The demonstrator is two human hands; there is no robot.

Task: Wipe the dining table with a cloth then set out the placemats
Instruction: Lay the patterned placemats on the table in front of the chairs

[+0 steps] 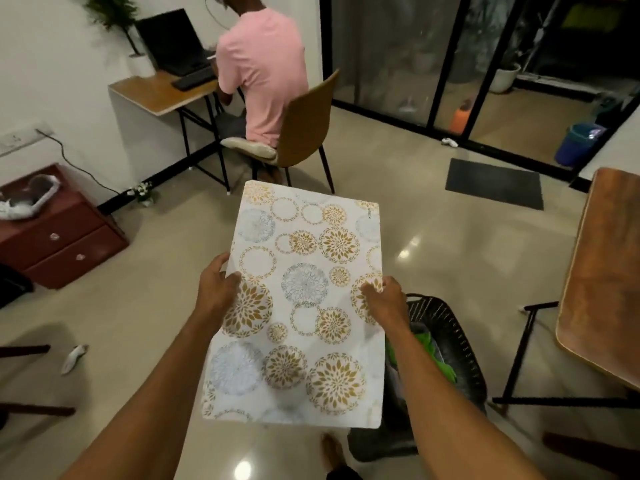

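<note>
A white placemat (304, 299) printed with gold and grey flower circles is held flat in the air over the floor, long side pointing away from me. My left hand (218, 285) grips its left edge, thumb on top. My right hand (382, 299) grips its right edge the same way. The wooden dining table (602, 271) stands at the right edge of the view, well right of the mat. Below my right arm sits a black plastic basket (450, 341) with a green cloth (429, 351) inside.
A person in a pink shirt (263, 71) sits on a brown chair (308, 123) at a small desk straight ahead. A red drawer unit (59, 230) stands at the left wall. A dark doormat (495, 183) lies before the glass doors. Dark chair legs (31, 351) show at the lower left.
</note>
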